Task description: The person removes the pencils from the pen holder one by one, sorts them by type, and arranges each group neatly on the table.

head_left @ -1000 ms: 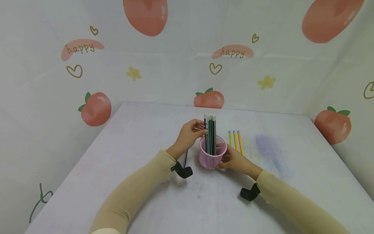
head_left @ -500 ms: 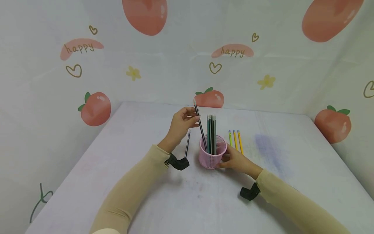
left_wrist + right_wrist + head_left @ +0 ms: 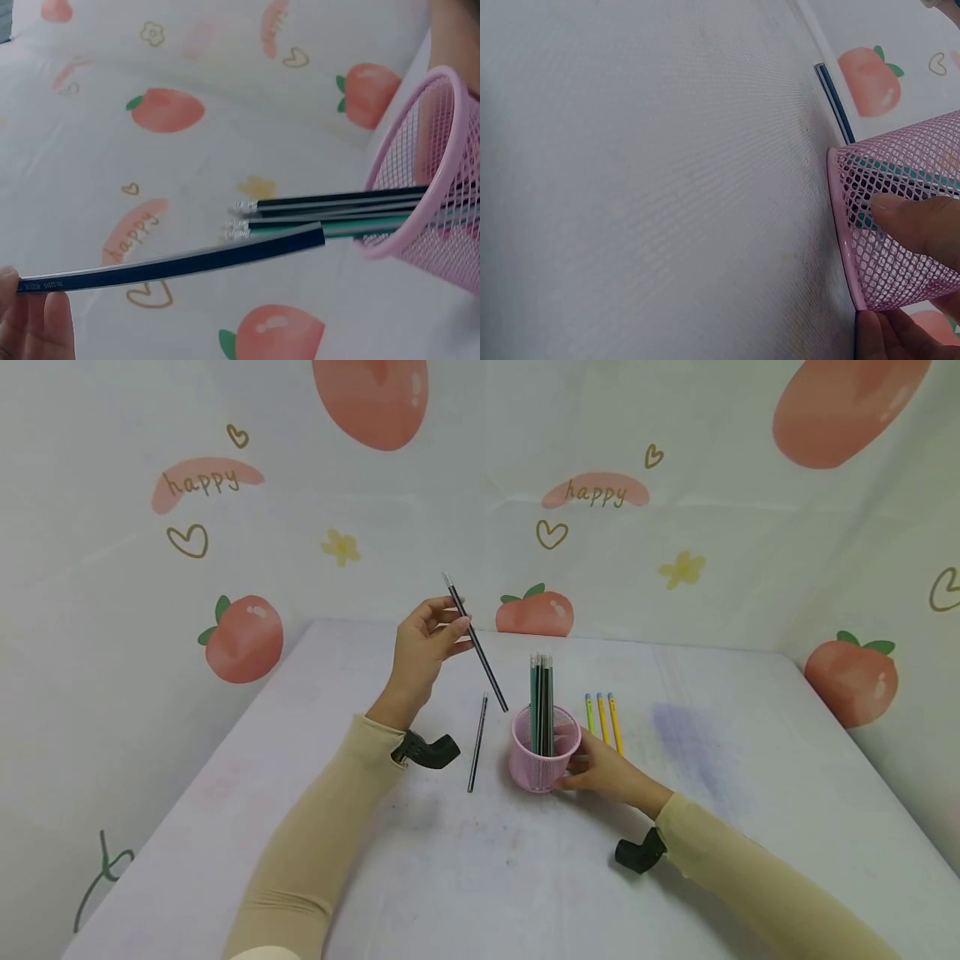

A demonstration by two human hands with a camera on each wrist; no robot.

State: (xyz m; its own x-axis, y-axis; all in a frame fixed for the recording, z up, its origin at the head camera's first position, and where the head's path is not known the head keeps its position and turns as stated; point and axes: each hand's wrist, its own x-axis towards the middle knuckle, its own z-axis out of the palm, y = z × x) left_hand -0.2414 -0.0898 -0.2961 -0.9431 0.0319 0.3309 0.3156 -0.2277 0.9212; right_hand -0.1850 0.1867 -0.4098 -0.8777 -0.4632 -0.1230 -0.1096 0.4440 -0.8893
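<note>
In the head view, the left hand (image 3: pixel 426 647) pinches a black pencil (image 3: pixel 483 659) aslant over the worktop (image 3: pixel 420 868), beside the pink mesh pencil cup (image 3: pixel 534 773), which the right hand (image 3: pixel 606 770) grips; another dark pencil (image 3: pixel 477 743) lies left of it. The left wrist view shows a pencil bundle (image 3: pixel 337 206) jutting from the cup. In the right wrist view, the thumb (image 3: pixel 922 225) lies against its mesh.

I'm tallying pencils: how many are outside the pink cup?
5 in view: a dark pencil in the left hand, another dark pencil lying left of the pink cup, and right of it a green pencil and two yellow pencils. The right hand may hide more.
</note>
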